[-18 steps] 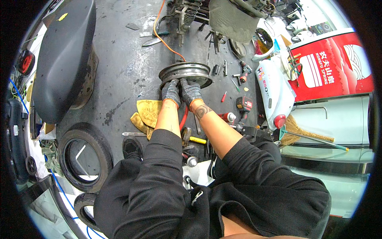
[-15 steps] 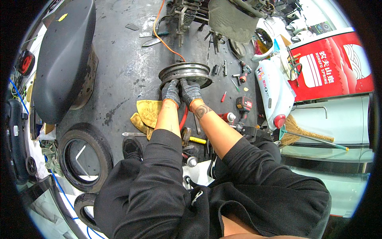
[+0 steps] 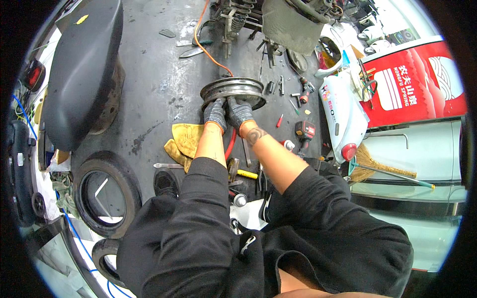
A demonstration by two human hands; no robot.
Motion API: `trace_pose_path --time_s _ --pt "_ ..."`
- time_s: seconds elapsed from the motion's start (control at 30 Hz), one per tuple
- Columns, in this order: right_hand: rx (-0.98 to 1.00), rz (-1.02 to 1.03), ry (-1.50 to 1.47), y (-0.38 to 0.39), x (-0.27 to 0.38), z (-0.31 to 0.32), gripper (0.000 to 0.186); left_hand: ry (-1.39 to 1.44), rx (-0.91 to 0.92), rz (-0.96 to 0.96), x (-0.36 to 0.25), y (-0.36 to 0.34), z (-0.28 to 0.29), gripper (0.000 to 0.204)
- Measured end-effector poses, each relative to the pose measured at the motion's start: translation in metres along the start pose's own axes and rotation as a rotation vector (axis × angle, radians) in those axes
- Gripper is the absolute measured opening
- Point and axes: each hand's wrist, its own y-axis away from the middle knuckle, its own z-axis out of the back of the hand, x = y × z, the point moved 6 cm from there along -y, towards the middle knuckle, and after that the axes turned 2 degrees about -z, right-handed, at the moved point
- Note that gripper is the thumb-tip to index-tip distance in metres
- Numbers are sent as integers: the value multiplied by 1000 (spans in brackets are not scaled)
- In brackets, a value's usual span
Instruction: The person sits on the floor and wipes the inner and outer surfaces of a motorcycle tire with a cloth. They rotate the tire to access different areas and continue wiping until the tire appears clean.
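A silver steel wheel rim point(image 3: 233, 87) is in the middle of the view. My left hand point(image 3: 215, 113) and my right hand point(image 3: 240, 114), both in grey knit gloves with orange cuffs, are closed on its near lower edge, side by side; their fingertips are partly hidden by it. An orange cord point(image 3: 213, 59) runs up behind the rim. Yellow leather gloves point(image 3: 186, 139) lie just below and left of my hands, beside a red hose point(image 3: 231, 144).
Around me lie sockets, a red screwdriver point(image 3: 280, 120), a cordless tool point(image 3: 304, 130), spray cans point(image 3: 240, 200) and a tire point(image 3: 89, 166). A black seat point(image 3: 79, 74) is at left, vehicle suspension point(image 3: 233, 25) ahead, a white body panel point(image 3: 333, 104) and broom point(image 3: 372, 166) at right.
The rim and both hands have shifted very slightly right and up in the view, as has some of the scene. My grip looks the same.
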Motion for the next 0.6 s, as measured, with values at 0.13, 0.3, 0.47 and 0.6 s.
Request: trace_pose_path --time_s 0.13,0.3,0.47,0.6 --pt "201 -45 -340 28 1 48 62 -722 58 -531 -52 37 2 43" --pt "270 -249 -282 107 17 137 56 -1167 -163 -1095 -110 101 -31 47" --pt "266 134 -352 185 63 215 48 -1074 133 -1006 -105 90 -48 51" --pt "259 238 -204 218 74 235 51 -1303 123 -859 -104 69 -44 50"
